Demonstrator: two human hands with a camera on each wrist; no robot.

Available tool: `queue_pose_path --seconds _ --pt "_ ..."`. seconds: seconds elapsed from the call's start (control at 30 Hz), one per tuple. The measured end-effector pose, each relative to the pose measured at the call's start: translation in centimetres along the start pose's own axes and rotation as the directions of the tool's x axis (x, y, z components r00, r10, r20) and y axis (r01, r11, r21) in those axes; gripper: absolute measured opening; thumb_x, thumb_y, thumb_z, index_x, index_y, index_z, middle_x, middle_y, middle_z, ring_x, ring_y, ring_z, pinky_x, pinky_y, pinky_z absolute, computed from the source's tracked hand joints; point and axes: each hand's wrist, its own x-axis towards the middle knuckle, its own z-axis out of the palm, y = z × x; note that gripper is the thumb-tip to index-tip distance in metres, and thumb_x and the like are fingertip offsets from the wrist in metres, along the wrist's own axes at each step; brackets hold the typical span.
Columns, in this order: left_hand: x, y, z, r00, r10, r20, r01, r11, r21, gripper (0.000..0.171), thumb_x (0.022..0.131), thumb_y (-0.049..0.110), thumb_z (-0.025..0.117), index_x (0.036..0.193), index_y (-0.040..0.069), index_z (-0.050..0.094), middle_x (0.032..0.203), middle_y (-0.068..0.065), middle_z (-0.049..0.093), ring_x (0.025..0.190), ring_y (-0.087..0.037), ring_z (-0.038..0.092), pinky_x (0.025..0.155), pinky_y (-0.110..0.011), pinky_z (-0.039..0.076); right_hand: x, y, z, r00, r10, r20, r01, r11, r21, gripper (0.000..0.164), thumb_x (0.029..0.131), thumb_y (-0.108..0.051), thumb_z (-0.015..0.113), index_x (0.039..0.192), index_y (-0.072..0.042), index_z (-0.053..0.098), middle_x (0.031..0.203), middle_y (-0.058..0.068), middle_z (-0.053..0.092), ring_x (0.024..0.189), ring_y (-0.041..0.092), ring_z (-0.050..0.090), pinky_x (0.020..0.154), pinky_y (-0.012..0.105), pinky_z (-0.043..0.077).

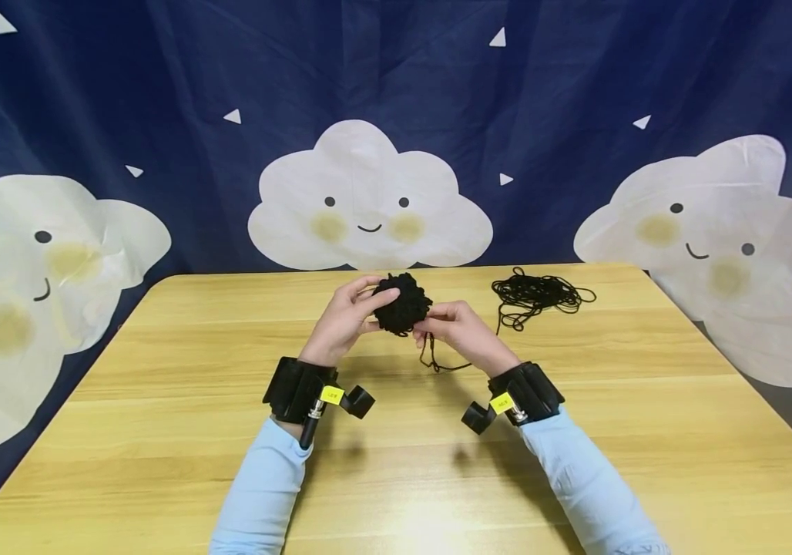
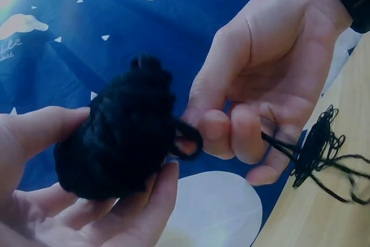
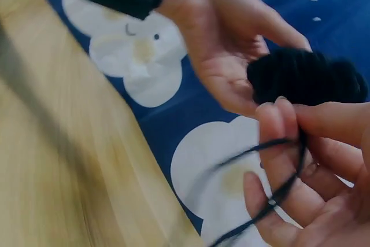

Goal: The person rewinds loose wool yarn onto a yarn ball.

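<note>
Up near the far edge of the table, the left hand (image 1: 340, 324) has a compact ball of black yarn (image 1: 403, 306) cradled off the wood, thumb on one side, fingers curled round the other. In from the other side comes the right hand (image 1: 461, 331), thumb and fingertips pinched together on a thin black strand (image 1: 448, 369), right beside the ball. The left wrist view catches a small black loop (image 2: 200, 143) standing out from the ball at those fingertips.

And the tally? A fair share of yarn looks to be wound already: the ball is thick, its surface layered with turns. But there's plenty left! A loose, flat heap of black yarn (image 1: 538, 297) lies on the table to the right, and the strand sags below the right hand, passes by the wrist and runs towards that heap. How much remains is hard to judge, and the pinched length isn't laid snug.

The stage is a pale wood-grain table (image 1: 160, 432), glossy, with a bright glare at the near edge. Behind it hangs a navy cloth backdrop (image 1: 424, 62), softly creased, scattered with small white triangles (image 1: 498, 38) and big white clouds (image 1: 368, 169), smiling faces, yellowish cheeks and all.
</note>
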Motion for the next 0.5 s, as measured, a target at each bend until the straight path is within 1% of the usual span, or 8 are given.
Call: queue_pose_path --seconds 0.07,0.13,0.2,0.27,0.3,0.4,0.43,0.5 --pt "-0.1 0.0 -0.1 0.999 -0.017 0.037 0.016 1.0 0.025 0.041 0.088 0.017 0.056 0.124 0.003 0.044 0.123 -0.016 0.048 0.105 -0.026 0.053 0.083 -0.041 0.049 0.1 0.0 -0.2 1.0 0.018 -0.017 -0.017 0.999 0.049 0.02 0.09 -0.005 0.046 0.101 0.01 0.056 0.072 0.005 0.056 0.062 0.013 0.052 0.07 0.027 0.048" --pt "-0.1 0.0 -0.1 0.995 -0.036 0.092 0.031 0.998 0.053 0.041 0.089 0.017 0.055 0.125 0.001 0.043 0.122 -0.017 0.049 0.102 -0.024 0.054 0.08 -0.039 0.05 0.1 -0.2 -0.3 0.998 0.043 -0.052 -0.039 0.996 0.083 0.021 0.092 -0.003 0.042 0.104 0.008 0.054 0.071 0.004 0.053 0.056 0.011 0.047 0.06 0.022 0.047" --pt "-0.1 0.0 -0.1 0.988 -0.054 0.146 0.042 0.995 0.088 0.04 0.088 0.016 0.055 0.124 0.001 0.045 0.119 -0.017 0.05 0.095 -0.021 0.057 0.075 -0.034 0.051 0.1 -0.4 -0.5 0.994 0.06 -0.096 -0.05 0.994 0.098 0.022 0.092 -0.004 0.042 0.106 0.008 0.053 0.069 0.002 0.052 0.052 0.01 0.044 0.053 0.018 0.044" --pt "-0.1 -0.1 -0.1 0.979 -0.071 0.192 0.049 0.992 0.118 0.037 0.087 0.014 0.056 0.12 0.0 0.047 0.115 -0.017 0.053 0.09 -0.019 0.059 0.071 -0.03 0.051 0.2 -0.8 -0.6 0.99 0.058 -0.132 -0.042 0.991 0.126 0.022 0.093 -0.006 0.044 0.106 0.007 0.054 0.068 0.001 0.05 0.051 0.009 0.04 0.048 0.018 0.037" --pt "-0.2 -0.1 -0.1 0.975 -0.079 0.21 0.051 0.99 0.134 0.035 0.087 0.014 0.057 0.118 0.0 0.049 0.113 -0.016 0.054 0.087 -0.018 0.06 0.07 -0.03 0.051 0.2 -1.0 -0.6 0.987 0.05 -0.154 -0.031 0.991 0.128 0.02 0.092 -0.008 0.046 0.104 0.005 0.056 0.066 0.0 0.048 0.05 0.009 0.039 0.046 0.018 0.033" --pt "-0.2 -0.2 -0.1 0.968 -0.101 0.231 0.052 0.977 0.208 0.033 0.085 0.017 0.06 0.114 0.003 0.052 0.116 -0.011 0.052 0.09 -0.018 0.058 0.074 -0.033 0.05 0.2 -1.9 -0.8 0.982 0.013 -0.187 0.012 0.991 0.133 0.017 0.091 -0.015 0.051 0.097 -0.001 0.059 0.062 -0.002 0.045 0.048 0.009 0.033 0.044 0.019 0.024" --pt "-0.1 -0.3 -0.1 0.967 -0.106 0.233 0.051 0.972 0.229 0.033 0.084 0.017 0.061 0.112 0.004 0.053 0.116 -0.01 0.052 0.09 -0.018 0.057 0.074 -0.034 0.05 0.2 -2.1 -0.8 0.982 -0.006 -0.191 0.031 0.991 0.129 0.016 0.091 -0.016 0.052 0.093 -0.003 0.06 0.06 -0.001 0.043 0.047 0.009 0.031 0.044 0.02 0.022" --pt "-0.1 -0.4 -0.1 0.968 -0.119 0.222 0.057 0.962 0.267 0.032 0.083 0.019 0.063 0.109 0.004 0.053 0.115 -0.009 0.053 0.089 -0.017 0.057 0.073 -0.035 0.05 0.0 -2.6 -0.9 0.979 -0.039 -0.201 0.061 0.993 0.104 0.015 0.09 -0.019 0.054 0.088 -0.006 0.061 0.058 -0.002 0.043 0.046 0.01 0.029 0.043 0.021 0.02"
